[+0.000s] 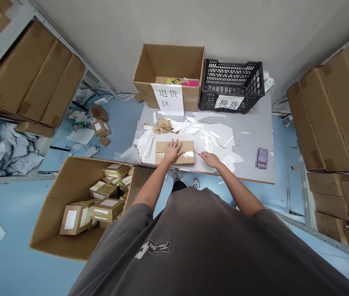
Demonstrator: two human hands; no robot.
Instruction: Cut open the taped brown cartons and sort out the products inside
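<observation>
A small closed cardboard box (pixel 161 149) with clear tape along its middle lies at the table's front edge. My left hand (pixel 173 151) rests flat on its top, fingers spread, pressing on it without gripping. Just beyond the box's right end is my right hand (pixel 209 158), its fingers closed around a thin, dark, pointed tool (pixel 196 153). The tool's tip points at the taped end of the box; whether it touches the tape is too small to tell. Torn white paper (pixel 192 126) and a crumpled wad of brown tape (pixel 163 126) lie behind the box.
An open carton (pixel 168 95) with a paper sign and a black plastic crate (pixel 223 92) stand at the table's back. A large carton (pixel 51 197) of small parcels sits at my left. A purple blurred item (pixel 262 158) lies right. Shelves with boxes (pixel 325 119) flank both sides.
</observation>
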